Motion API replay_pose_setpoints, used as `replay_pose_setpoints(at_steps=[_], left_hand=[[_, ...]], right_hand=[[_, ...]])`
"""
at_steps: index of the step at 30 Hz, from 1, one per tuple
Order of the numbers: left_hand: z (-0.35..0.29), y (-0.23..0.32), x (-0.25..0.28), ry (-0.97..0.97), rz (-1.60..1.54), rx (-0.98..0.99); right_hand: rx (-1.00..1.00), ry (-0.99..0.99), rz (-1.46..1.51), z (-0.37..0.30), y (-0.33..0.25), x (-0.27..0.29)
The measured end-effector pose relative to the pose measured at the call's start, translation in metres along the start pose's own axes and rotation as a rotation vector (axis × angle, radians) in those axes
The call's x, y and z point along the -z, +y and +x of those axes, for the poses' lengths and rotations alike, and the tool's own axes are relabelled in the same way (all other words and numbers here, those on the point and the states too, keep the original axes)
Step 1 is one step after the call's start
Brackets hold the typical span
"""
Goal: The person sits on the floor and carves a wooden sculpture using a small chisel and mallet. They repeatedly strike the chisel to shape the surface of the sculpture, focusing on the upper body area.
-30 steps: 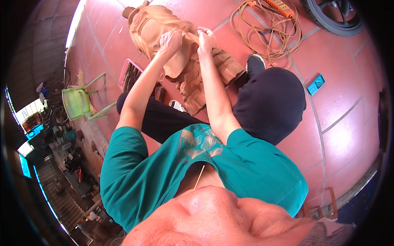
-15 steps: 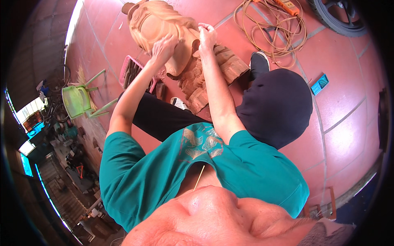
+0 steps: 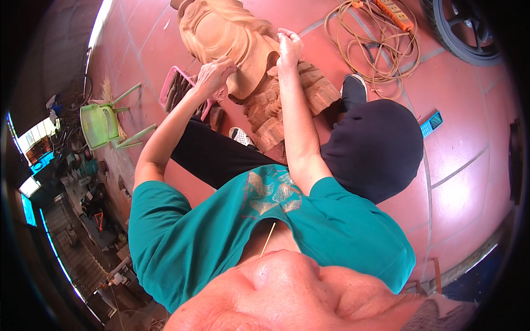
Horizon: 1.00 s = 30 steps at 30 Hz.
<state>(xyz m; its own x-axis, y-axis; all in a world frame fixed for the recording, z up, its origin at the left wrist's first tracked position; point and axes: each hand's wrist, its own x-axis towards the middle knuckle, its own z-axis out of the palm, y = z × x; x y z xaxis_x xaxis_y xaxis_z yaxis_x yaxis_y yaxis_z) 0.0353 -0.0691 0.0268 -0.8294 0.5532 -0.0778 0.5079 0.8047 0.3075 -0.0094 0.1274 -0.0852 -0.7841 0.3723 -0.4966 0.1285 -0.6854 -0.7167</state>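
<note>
A carved wooden sculpture (image 3: 245,47) of pale brown wood lies on the floor between my legs, with smooth flowing folds on its upper part. Its nearer end is a rough, darker carved base (image 3: 268,113). Over the left edge of the folds, my left hand (image 3: 216,74) is closed with its fingers bent; what they hold, if anything, is hidden. On the opposite side, my right hand (image 3: 289,49) is curled in a pinch near the sculpture's right edge. Anything between those fingertips is too small to make out.
A pink basket (image 3: 168,88) with dark pieces stands left of the sculpture. Farther left is a green plastic chair (image 3: 99,126). At the right lie a coiled cable (image 3: 381,66), an orange power strip (image 3: 395,14), a wheel (image 3: 461,30) and a blue object (image 3: 432,124).
My left hand has shifted left and nearer, toward the sculpture's edge. My right hand stays by the right side, still pinched. The whole view has moved slightly.
</note>
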Motion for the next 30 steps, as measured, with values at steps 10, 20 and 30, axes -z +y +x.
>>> replay_pose_setpoints(at_steps=[10, 20, 30], left_hand=[[-0.012, -0.001, -0.011, 0.117, 0.039, -0.018], [-0.016, -0.008, -0.028, 0.178, -0.392, 0.384], [-0.01, -0.003, -0.032, 0.225, -0.332, 0.383]], right_hand=[[0.028, -0.011, 0.019, 0.003, 0.005, 0.0], [0.039, -0.02, 0.011, 0.005, 0.011, 0.0], [-0.012, -0.009, 0.03, -0.003, 0.005, -0.001]])
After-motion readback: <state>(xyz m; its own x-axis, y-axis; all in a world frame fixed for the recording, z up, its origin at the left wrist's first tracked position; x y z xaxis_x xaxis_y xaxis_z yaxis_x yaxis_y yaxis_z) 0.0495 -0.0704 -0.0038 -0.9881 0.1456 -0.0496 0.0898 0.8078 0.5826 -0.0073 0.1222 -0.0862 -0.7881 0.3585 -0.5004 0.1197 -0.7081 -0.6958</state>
